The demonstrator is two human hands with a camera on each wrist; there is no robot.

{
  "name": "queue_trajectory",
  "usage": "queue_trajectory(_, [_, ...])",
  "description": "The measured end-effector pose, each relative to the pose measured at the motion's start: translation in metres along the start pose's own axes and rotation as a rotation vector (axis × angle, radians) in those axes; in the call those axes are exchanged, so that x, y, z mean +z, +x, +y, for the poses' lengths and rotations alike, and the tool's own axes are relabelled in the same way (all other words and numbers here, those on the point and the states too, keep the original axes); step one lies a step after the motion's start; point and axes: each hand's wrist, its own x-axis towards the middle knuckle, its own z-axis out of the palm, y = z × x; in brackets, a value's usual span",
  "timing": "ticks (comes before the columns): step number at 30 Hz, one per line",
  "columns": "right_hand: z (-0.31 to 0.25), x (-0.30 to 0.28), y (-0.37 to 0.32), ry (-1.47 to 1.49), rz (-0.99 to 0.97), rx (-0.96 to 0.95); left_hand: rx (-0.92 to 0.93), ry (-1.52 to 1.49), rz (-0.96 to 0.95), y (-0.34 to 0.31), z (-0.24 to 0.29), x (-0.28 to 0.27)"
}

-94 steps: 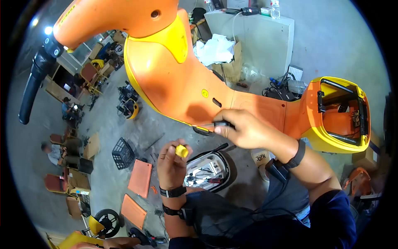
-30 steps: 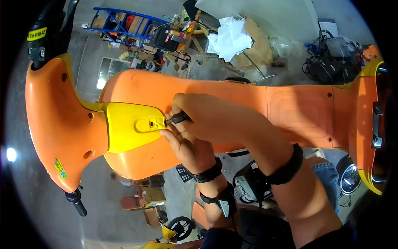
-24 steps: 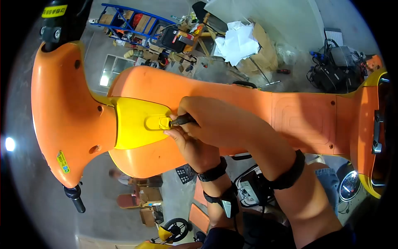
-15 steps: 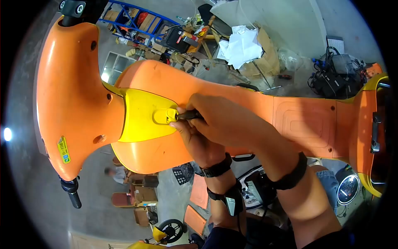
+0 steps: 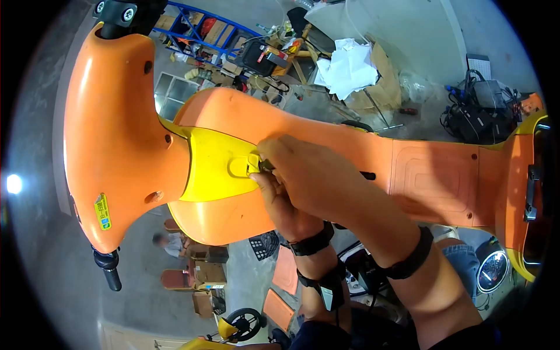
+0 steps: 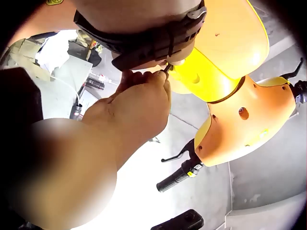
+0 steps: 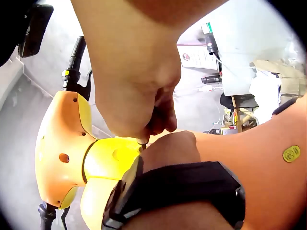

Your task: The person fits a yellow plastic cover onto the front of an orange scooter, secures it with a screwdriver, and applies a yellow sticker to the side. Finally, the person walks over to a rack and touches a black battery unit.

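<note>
My right hand (image 5: pixel 318 178) grips a screwdriver (image 5: pixel 266 165), its handle mostly hidden in the fingers. The tip points into a small yellow plastic hook (image 5: pixel 253 163) on the scooter's yellow front panel (image 5: pixel 216 169). Just below, my left hand (image 5: pixel 291 216) pinches the hook, thumb at its lower edge and other fingers hidden behind my right hand. The right wrist view shows a bit of metal shaft (image 7: pixel 143 145) below the right hand (image 7: pixel 129 96), close over the left hand (image 7: pixel 172 148). In the left wrist view, the right hand (image 6: pixel 139 105) closes around the tool near the panel.
The orange scooter body (image 5: pixel 227 111) spans the view, with its handlebar grip (image 5: pixel 109 274) at left and open seat box (image 5: pixel 536 192) at right. Orange panels (image 5: pixel 284 269), a black crate (image 5: pixel 263 245) and a round headlight (image 5: pixel 493 271) lie below. White papers (image 5: pixel 347 67) are behind.
Three seconds ago the left hand held the yellow hook away from the scooter; now it is against the front panel with the screwdriver at it. Lately the view has shifted, moving the scene rightward.
</note>
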Motion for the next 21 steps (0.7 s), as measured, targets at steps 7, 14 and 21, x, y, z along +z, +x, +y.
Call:
queue_trajectory(7, [0.023,0.008,-0.001,0.222,0.072,-0.059,-0.057,-0.378,-0.136,0.006,-0.004,-0.009])
queue_trajectory(14, [0.025,-0.003,0.008,0.067,-0.215,0.002,0.020,-0.165,-0.163,0.000,-0.006,-0.001])
queue_trajectory(21, [0.024,0.001,0.003,0.061,-0.095,-0.084,-0.064,-0.338,-0.212,0.003,-0.005,-0.004])
